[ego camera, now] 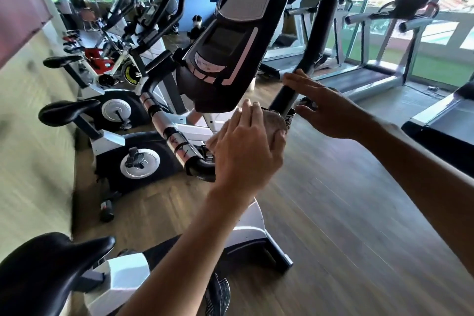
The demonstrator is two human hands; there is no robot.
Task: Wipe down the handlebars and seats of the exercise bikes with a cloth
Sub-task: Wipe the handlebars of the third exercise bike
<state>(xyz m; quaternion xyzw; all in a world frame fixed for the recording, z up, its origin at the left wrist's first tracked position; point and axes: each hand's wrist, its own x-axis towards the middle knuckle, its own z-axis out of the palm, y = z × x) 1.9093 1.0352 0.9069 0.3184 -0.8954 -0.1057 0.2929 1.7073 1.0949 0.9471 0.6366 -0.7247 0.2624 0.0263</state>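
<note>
At the far left, along the wall, a row of exercise bikes is standing nose to tail, their black seats (68,111) waiting their turn, while the nearest seat (51,261) is sitting at the bottom corner, just beside the person's left forearm and seemingly not being wiped right now. Moving right, the left handlebar (174,140) of the nearest bike is angling down with its chrome sections and black grip exposed, and nothing is touching it. Above it the console (230,43) is tilting toward the rider's position, which is why the hands are working beneath its lower edge. There the left hand (247,146) is curling around a bunched cloth (273,123), pressing it against the centre of the bar just under the console; the cloth is blurred and mostly hidden, so its exact contact is probably on the bar junction. Further right, the right hand (324,108) is spreading open with fingers straight, resting against the lower part of the upright right handlebar (318,36), likely steadying the bike while the cloth is working.
</note>
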